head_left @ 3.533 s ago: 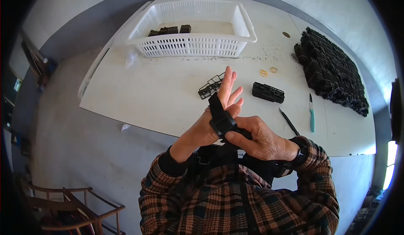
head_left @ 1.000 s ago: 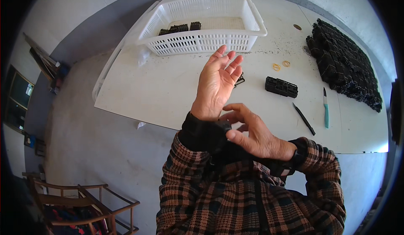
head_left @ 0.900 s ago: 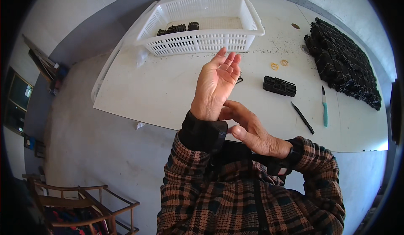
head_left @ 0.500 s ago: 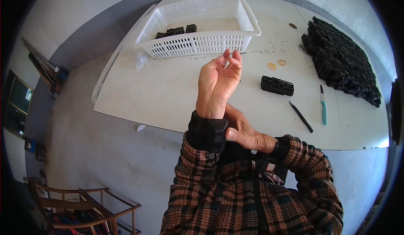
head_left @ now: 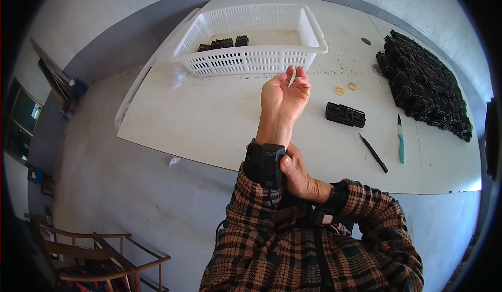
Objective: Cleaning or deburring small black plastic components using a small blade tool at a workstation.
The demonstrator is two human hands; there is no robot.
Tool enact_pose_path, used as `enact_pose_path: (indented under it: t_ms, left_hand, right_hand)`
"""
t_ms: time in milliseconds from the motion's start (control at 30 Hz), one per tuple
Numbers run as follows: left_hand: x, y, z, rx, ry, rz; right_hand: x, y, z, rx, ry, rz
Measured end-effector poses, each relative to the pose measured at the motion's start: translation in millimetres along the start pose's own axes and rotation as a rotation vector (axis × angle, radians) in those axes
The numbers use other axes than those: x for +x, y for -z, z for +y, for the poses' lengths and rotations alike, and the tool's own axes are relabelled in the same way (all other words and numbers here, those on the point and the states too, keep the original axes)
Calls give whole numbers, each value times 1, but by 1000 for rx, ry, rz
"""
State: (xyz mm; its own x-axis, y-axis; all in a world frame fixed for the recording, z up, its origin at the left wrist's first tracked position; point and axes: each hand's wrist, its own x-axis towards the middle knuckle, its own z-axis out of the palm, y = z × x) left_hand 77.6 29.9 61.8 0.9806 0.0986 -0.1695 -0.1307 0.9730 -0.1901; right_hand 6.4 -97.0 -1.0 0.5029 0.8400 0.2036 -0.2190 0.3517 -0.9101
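My left hand is raised over the table, palm up, its fingers loosely bent and apart with nothing in them. Round that wrist sits a black wristband with a boxy module. My right hand grips this band from the right, thumb on top; its other fingers are mostly hidden behind the wrist. Another black band is on my right wrist. To the right of my hands, a black slotted plastic block lies on the white table.
A white plastic basket at the back holds a few black blocks. Rubber bands, a black pen-like tool and a teal-handled knife lie on the right. Stacked black parts fill the far right. A wooden chair stands lower left.
My left forearm has shifted slightly right in the picture. My right hand has closed further round the wristband, its thumb now higher against the module. The table items keep their places.
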Motion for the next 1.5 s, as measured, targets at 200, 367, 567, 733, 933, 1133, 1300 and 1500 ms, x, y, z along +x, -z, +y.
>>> enact_pose_path:
  t_ms: [200,367,567,733,933,1133,1300,1500]
  left_hand:
    - [4,5,10,100,-82,-12]
    - [-2,-2,18,-1,-49,16]
    - [0,-8,14,-33,-5,14]
    - [8,-3,13,-7,0,56]
    - [16,5,0,22,21,56]
    - [21,12,-7,62,2,106]
    - [21,18,0,58,-8,93]
    - [28,23,-4,89,-35,125]
  right_hand:
    - [-6,-16,3,-61,-65,61]
    - [-3,1,-21,-50,-83,-96]
    - [-3,24,-14,-162,194,-104]
    - [-19,36,-28,-618,545,-46]
    - [-19,55,-42,-895,546,-194]
    - [-19,52,-44,-930,537,-139]
    - [-18,46,-58,-1165,591,-189]
    - [-19,41,-49,-1265,612,-136]
